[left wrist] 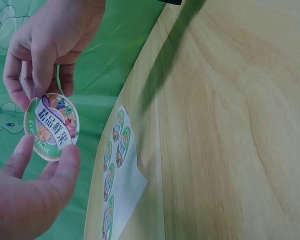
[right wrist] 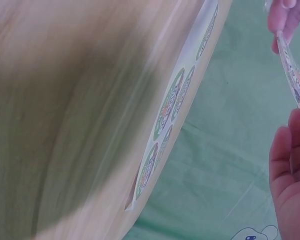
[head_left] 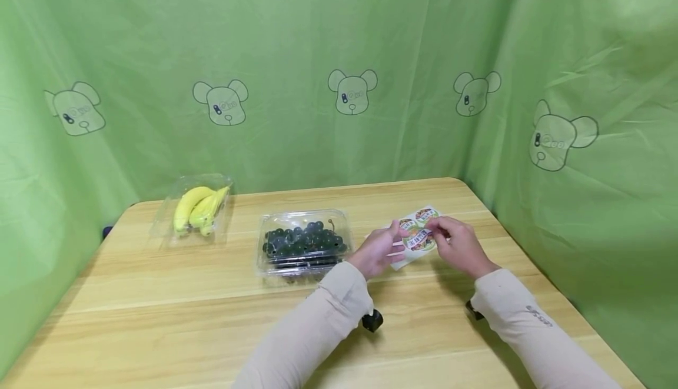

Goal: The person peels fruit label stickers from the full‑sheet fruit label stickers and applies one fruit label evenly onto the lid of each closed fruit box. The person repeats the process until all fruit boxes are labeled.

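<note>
A round fruit sticker with a printed banner is held in the air between both hands. My left hand holds its edge with thumb and fingers, the other fingers spread, in the head view. On the sticker's other side, my right hand pinches the edge between thumb and fingertips. In the left wrist view the left hand is below and the right hand above. A white sheet of stickers lies on the table beyond; the hands partly cover it in the head view.
A clear plastic box of dark grapes stands left of the hands. Farther left, at the table's back corner, bananas lie in another clear box. Green curtains surround the wooden table.
</note>
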`<act>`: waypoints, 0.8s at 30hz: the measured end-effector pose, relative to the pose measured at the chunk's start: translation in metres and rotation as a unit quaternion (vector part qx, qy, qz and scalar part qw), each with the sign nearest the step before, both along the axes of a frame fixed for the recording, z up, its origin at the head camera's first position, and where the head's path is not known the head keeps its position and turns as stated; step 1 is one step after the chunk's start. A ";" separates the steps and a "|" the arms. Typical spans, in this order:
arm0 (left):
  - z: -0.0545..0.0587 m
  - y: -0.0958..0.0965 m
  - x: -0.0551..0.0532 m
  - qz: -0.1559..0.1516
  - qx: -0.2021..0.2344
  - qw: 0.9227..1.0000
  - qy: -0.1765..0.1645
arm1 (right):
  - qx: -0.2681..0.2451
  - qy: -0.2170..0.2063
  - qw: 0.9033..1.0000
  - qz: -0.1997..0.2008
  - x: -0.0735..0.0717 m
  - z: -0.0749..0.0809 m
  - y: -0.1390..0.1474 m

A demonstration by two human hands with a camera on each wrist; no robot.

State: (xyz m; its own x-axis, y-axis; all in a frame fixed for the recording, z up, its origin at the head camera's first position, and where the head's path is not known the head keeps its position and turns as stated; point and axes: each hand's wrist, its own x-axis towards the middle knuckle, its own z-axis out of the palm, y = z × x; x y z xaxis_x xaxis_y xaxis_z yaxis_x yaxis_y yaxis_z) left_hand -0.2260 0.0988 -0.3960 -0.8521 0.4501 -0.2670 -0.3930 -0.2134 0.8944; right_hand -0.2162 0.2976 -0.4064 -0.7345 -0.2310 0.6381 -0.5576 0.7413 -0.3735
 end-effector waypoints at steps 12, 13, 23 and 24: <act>-0.002 0.004 0.004 -0.021 -0.045 0.998 0.036 | 0.011 0.028 0.999 0.025 0.000 0.002 -0.003; -0.002 0.004 0.004 -0.018 -0.040 0.998 0.033 | 0.013 0.028 0.999 0.027 -0.001 0.002 -0.003; -0.002 0.003 0.000 0.023 -0.022 0.999 0.029 | -0.030 -0.054 0.998 -0.023 0.004 0.009 -0.008; -0.002 0.003 0.000 0.024 -0.021 0.999 0.028 | -0.035 -0.075 0.996 -0.031 0.005 0.009 -0.009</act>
State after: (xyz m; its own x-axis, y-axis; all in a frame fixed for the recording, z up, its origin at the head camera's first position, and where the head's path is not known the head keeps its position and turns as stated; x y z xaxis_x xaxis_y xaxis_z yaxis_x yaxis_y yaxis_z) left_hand -0.2260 0.1018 -0.3980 -0.8867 0.3973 -0.2365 -0.3327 -0.1930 0.9231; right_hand -0.2111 0.2884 -0.3975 -0.8345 -0.1411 0.5327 -0.4458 0.7410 -0.5021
